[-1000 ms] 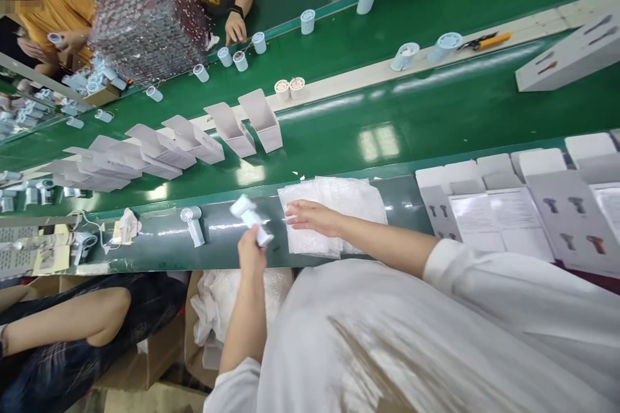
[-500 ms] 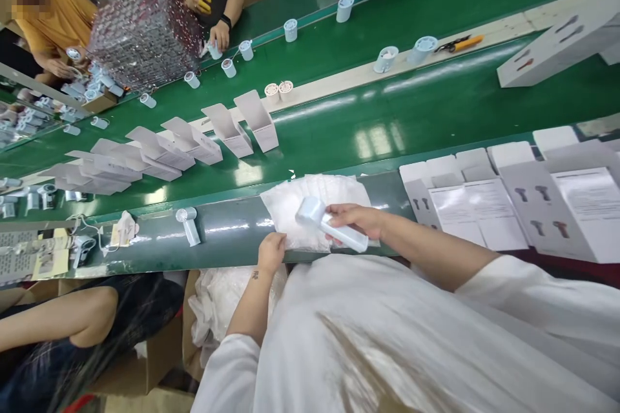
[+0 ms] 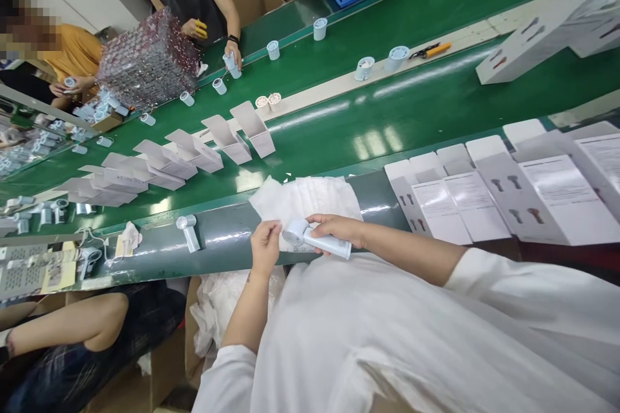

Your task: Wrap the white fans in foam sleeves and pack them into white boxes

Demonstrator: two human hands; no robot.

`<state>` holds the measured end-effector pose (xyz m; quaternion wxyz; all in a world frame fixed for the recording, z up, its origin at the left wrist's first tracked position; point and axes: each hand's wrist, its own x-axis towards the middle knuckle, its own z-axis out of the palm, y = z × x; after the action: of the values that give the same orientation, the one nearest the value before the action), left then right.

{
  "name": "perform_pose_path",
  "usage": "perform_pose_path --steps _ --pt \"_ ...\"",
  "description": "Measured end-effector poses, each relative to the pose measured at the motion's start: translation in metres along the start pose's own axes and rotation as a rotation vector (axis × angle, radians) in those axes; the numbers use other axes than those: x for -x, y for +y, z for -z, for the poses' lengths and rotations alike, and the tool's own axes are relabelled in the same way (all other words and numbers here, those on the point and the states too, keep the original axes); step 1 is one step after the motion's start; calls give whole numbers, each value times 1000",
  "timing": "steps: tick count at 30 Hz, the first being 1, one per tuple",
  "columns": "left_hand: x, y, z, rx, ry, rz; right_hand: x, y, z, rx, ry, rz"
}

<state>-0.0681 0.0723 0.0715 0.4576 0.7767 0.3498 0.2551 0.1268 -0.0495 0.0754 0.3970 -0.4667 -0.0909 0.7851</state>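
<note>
A pale blue plastic handheld fan, with a round head and straight handle, lies over the near edge of the dark green worktop, head toward 9 o'clock. The right hand is closed around its handle. Just past the fan's head, the left hand pinches the near edge of a translucent white plastic bag. At 12 o'clock spreads a stack of similar white bags; at 9 o'clock lies a second pale blue fan; at 2 to 3 o'clock stand open, printed white-and-grey cardboard boxes.
</note>
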Motion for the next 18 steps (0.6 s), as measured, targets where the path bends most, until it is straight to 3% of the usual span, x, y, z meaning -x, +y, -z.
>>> perform_pose_path --steps 3,6,10,12,16,18 --pt "6 8 -1 -108 -84 -199 3 7 3 -78 39 39" --pt "12 15 -4 -205 -104 -302 7 9 3 -137 33 110" --pt "10 25 -16 -196 -181 -433 12 3 0 -51 73 136" --pt "4 31 -22 -159 -207 -417 14 0 2 -21 83 121" --pt "-5 42 -25 -100 -141 -155 16 -3 16 4 10 111" --pt "-9 46 -26 -113 -131 -118 16 -4 21 19 -58 100"
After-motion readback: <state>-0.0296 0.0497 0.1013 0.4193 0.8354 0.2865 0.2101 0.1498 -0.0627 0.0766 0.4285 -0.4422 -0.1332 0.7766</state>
